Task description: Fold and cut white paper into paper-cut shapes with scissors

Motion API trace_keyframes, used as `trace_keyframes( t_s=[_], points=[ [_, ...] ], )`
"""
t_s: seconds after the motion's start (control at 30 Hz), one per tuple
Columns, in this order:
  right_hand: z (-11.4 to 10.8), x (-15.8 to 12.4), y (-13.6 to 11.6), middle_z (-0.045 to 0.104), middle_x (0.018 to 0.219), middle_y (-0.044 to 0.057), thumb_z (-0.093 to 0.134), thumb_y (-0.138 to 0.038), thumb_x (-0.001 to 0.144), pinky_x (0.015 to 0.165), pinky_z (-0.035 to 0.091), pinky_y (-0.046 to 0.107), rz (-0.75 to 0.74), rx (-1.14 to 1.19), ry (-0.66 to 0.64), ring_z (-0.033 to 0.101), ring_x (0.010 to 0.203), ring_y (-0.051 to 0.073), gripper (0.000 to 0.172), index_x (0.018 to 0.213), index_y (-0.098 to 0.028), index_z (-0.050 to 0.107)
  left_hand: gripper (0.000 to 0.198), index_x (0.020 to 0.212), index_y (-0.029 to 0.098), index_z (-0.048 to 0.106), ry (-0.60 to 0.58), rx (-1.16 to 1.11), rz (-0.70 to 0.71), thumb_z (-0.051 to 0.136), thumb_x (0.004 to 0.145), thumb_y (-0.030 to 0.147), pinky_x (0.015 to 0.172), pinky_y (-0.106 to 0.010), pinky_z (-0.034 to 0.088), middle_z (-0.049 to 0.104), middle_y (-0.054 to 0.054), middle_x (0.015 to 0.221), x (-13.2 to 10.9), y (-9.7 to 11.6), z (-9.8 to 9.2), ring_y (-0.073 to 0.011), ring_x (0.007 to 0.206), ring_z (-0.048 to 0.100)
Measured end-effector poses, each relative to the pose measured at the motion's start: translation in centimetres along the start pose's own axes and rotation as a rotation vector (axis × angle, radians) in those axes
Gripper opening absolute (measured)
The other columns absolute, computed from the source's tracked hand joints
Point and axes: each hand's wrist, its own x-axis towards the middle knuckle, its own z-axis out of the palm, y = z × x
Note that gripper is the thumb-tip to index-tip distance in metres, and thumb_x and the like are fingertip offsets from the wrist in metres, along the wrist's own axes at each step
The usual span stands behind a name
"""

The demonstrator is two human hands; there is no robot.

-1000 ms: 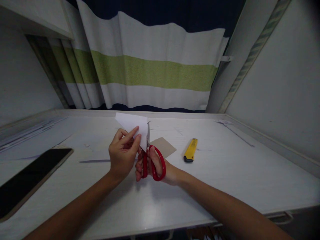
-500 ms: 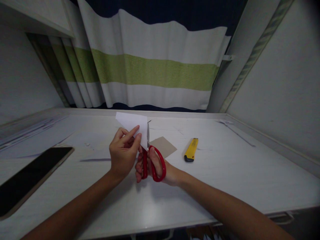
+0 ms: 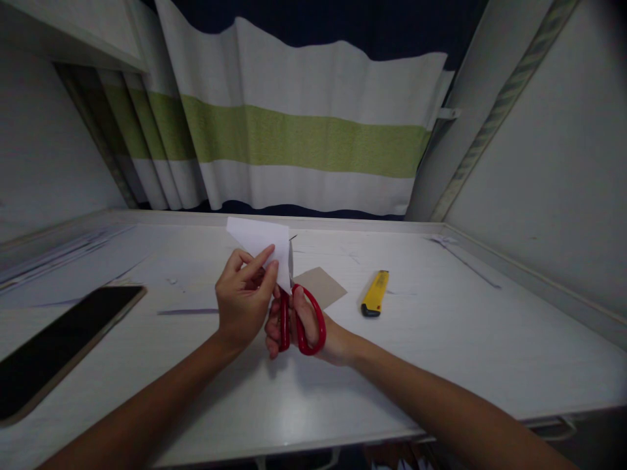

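Between the thumb and fingers of my left hand (image 3: 245, 294) is a piece of white paper (image 3: 264, 236), raised above the desk. My right hand (image 3: 306, 326) is wrapped round red-handled scissors (image 3: 321, 333), thumb through one loop. The grey blades point away from me and lie along the paper's right edge; part of them is hidden behind it. Just beyond the scissors, a grey-brown square of card (image 3: 321, 287) lies flat on the desk. Right of the card rests a yellow box cutter (image 3: 375, 294).
A dark phone (image 3: 63, 349) lies at the left of the white desk (image 3: 441, 365). Paper sheets (image 3: 53, 254) are stacked at the far left, and thin strips lie near the back right. A striped curtain (image 3: 304, 143) hangs behind, with walls on both sides.
Almost nothing differs. Both hands, the paper and the scissors hold nearly the same place, and the whole view has shifted very slightly.
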Motion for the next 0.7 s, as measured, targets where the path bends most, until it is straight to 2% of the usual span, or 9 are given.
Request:
trace_keyframes(
  t_s=[0.7],
  points=[
    [-0.08, 0.22, 0.31, 0.044, 0.055, -0.003, 0.021, -0.058, 0.080, 0.048, 0.040, 0.024, -0.001, 0.097, -0.004, 0.047, 0.046, 0.009, 0.043, 0.078, -0.018, 0.038, 0.023, 0.093, 0.015, 0.062, -0.002, 0.034, 0.025, 0.058, 0.071, 0.012, 0.036, -0.010, 0.043, 0.041, 0.006, 0.071, -0.10, -0.32, 0.08, 0.0020, 0.039, 0.049]
  ],
)
